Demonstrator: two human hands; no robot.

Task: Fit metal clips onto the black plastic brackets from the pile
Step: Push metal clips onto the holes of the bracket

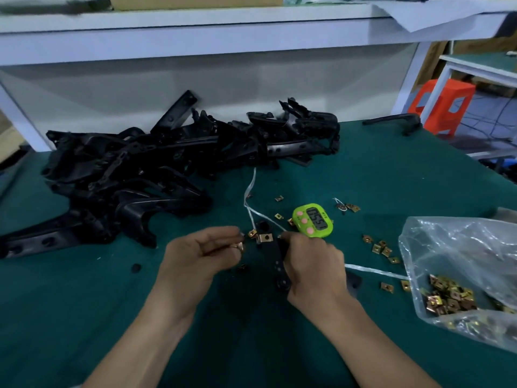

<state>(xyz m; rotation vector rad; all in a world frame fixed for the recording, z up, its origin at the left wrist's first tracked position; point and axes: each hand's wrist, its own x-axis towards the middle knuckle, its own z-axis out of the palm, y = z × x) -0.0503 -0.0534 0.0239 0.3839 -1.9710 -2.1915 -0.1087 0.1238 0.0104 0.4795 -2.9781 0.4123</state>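
Bracket (276,257) in right hand (314,271); timer (313,219), string (251,191) just behind.

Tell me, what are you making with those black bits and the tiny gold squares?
A person is fitting clips onto brackets. The right-hand grip holds a long black plastic bracket, and one square brass-coloured metal clip already sits at its far end. The left-hand grip pinches a second brass clip beside it. More wait in the pile of black brackets on the left; a clear plastic bag of clips lies on the right.
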